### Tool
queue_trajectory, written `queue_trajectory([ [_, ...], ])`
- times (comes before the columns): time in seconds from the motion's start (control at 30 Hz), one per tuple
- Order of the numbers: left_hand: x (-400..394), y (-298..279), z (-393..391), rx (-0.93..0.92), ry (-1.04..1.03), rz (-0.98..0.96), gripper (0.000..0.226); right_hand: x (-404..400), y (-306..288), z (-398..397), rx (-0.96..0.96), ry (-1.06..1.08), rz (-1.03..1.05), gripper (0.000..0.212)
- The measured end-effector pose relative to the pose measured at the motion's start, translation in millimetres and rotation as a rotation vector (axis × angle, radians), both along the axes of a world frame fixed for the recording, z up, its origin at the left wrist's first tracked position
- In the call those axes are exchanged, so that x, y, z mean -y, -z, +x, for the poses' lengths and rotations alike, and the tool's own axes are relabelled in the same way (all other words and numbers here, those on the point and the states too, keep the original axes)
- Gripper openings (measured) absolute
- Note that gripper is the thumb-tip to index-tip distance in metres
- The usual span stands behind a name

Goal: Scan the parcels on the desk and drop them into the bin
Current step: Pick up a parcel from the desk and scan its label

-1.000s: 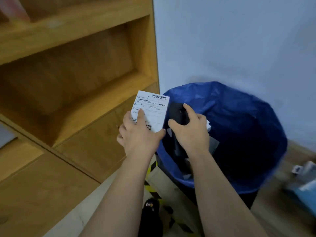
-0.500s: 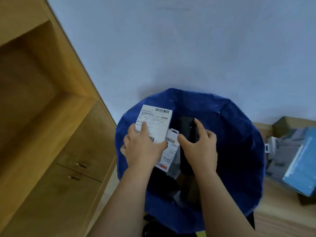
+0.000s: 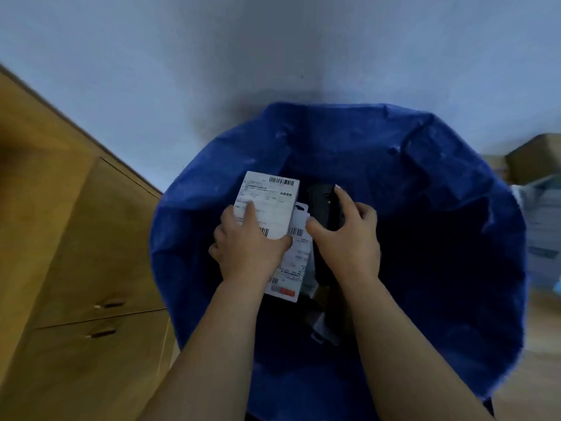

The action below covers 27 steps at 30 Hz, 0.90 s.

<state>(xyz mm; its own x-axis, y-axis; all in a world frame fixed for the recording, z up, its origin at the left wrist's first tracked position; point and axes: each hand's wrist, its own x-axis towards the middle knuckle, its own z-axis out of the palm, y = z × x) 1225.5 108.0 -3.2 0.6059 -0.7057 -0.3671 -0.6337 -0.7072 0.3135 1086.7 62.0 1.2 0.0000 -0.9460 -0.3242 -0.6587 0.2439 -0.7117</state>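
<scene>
A single head-worn wide-angle view looks steeply down, close over the open mouth of the blue-lined bin (image 3: 455, 268), which fills the middle of the picture. Both forearms reach in from the bottom edge. The wall (image 3: 273, 41) runs across the top, a wooden cabinet (image 3: 76, 238) at left.

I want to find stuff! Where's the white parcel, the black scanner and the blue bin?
white parcel (image 3: 274, 202): head view, on its label face.
black scanner (image 3: 321, 205): head view, on its dark body.
blue bin (image 3: 440, 177): head view, on the liner's inner wall.
</scene>
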Motion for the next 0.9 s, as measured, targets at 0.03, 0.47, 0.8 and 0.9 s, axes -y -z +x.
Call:
queue_trajectory([
  [0.03,5,10,5,-0.013,0.022,0.005,0.098,1,9,3,-0.008,0.025,0.015,0.075],
  [0.47,14,61,45,-0.071,0.292,0.048,0.1,-16,59,45,-0.069,0.253,0.109,0.076],
  [0.8,29,21,39,-0.044,0.455,-0.156,0.082,-29,22,38,-0.074,0.36,0.057,0.074],
  [0.9,32,3,20,-0.091,0.523,-0.204,0.078,-39,0,20,-0.092,0.415,0.007,0.073],
])
